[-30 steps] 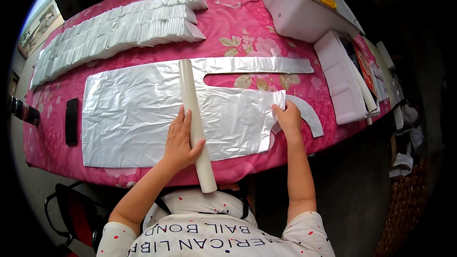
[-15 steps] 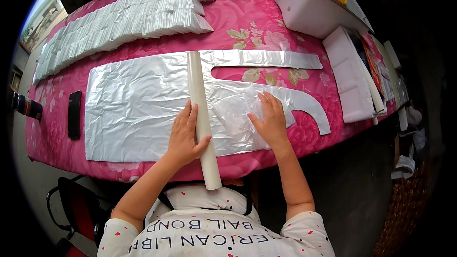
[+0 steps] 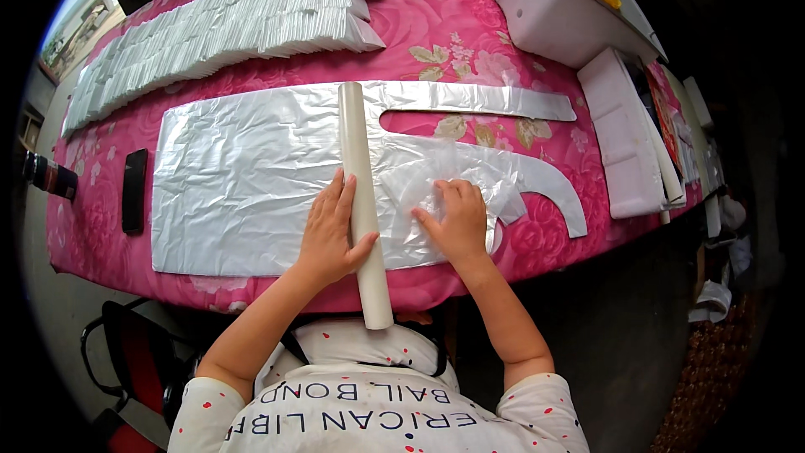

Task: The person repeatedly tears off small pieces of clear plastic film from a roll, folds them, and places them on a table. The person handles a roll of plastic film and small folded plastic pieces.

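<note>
A silvery-white plastic apron (image 3: pixel 243 176) lies spread flat and wrinkled, with two long strips reaching to the right. Across its middle rests a pale, smooth tube (image 3: pixel 360 151), its near end past the table edge. My left hand (image 3: pixel 329 231) lies against this tube, fingers stretched along its left side and thumb over it. To the right, my right hand (image 3: pixel 459 222) presses on a crumpled piece of clear plastic film (image 3: pixel 419 180) atop the apron. Its fingers are slightly bent and the thumb stands apart; what lies under the fingertips is hidden.
A pink floral cloth (image 3: pixel 470 8) covers the table. Rows of folded white plastic packets (image 3: pixel 226 33) stand at the far left. A black phone (image 3: pixel 134 191) and a dark bottle (image 3: pixel 50 176) are on the left. White foam boxes (image 3: pixel 545 17) occupy the far right.
My right hand has slid left and a little nearer, its fingers now more bent, and the clear film has bunched up under it. My left hand stays on the tube.
</note>
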A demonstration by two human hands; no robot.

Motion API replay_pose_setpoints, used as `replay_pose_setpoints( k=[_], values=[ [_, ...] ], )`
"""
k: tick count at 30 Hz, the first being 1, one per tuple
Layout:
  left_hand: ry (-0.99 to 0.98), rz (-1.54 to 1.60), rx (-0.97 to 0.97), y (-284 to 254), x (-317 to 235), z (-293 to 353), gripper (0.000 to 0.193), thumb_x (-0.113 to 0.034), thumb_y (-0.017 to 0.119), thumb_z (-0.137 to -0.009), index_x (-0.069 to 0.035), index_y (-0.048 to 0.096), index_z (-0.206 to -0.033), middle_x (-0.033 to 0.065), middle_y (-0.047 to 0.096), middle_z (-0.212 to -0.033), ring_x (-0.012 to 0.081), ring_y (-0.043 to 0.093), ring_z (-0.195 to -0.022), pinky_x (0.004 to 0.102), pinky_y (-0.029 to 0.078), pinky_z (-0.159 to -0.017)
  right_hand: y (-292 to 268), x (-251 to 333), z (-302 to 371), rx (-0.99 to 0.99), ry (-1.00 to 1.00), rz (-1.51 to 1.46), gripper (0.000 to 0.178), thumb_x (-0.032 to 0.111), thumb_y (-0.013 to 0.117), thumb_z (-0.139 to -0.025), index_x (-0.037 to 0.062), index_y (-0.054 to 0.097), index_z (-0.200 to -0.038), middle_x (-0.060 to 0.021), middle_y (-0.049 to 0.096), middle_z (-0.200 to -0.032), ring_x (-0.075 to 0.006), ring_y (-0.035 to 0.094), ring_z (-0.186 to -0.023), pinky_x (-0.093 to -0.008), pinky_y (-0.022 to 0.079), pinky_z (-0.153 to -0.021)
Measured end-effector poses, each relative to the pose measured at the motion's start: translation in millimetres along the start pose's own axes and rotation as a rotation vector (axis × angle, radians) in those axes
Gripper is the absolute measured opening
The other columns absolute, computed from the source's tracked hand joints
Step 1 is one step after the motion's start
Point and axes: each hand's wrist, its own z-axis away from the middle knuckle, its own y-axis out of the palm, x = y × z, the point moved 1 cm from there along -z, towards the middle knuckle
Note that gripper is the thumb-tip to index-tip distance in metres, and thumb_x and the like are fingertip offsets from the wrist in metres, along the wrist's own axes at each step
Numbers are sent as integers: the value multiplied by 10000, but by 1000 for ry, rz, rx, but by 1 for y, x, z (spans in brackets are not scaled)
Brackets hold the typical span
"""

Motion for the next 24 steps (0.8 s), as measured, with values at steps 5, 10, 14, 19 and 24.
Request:
replay_pose_setpoints(
  k=[5,10,14,19,24],
  values=[
    [-11,14,14,0,1,1,825,-330,593,-765,-44,200,-1432,222,200,-1464,395,280,-1301,448,210,-1076,8,-13,-2,-4,173,-288,139,150,684,-749,48,625,-823,-69,583,-851,-254,541,-830,-357,430,-763],
    [0,35,-2,-1,1,0,836,-350,616,-759,-43,215,-1426,232,205,-1457,408,287,-1290,455,208,-1075,-5,-25,-7,-38,307,-501,165,150,670,-772,25,615,-864,-90,589,-851,-239,547,-821,-335,441,-753],
    [-1,18,-5,1,2,0,836,-345,623,-755,-38,223,-1422,234,213,-1453,407,299,-1278,456,219,-1070,0,-3,1,46,66,-86,310,203,712,-723,35,606,-961,-115,584,-908,-276,536,-846,-362,409,-784],
    [-3,22,-1,2,3,0,830,-337,631,-752,-36,236,-1417,232,231,-1446,407,301,-1274,458,230,-1064,6,-8,-3,65,207,-320,198,119,701,-737,-25,628,-851,-63,589,-673,-126,519,-604,-246,423,-589],
    [-27,22,4,0,2,1,836,-338,633,-748,-37,232,-1417,220,229,-1449,405,299,-1274,455,233,-1064,-16,-11,-6,352,301,-739,162,150,671,-822,7,631,-889,15,602,-802,-69,530,-753,-230,440,-700]
  ],
)
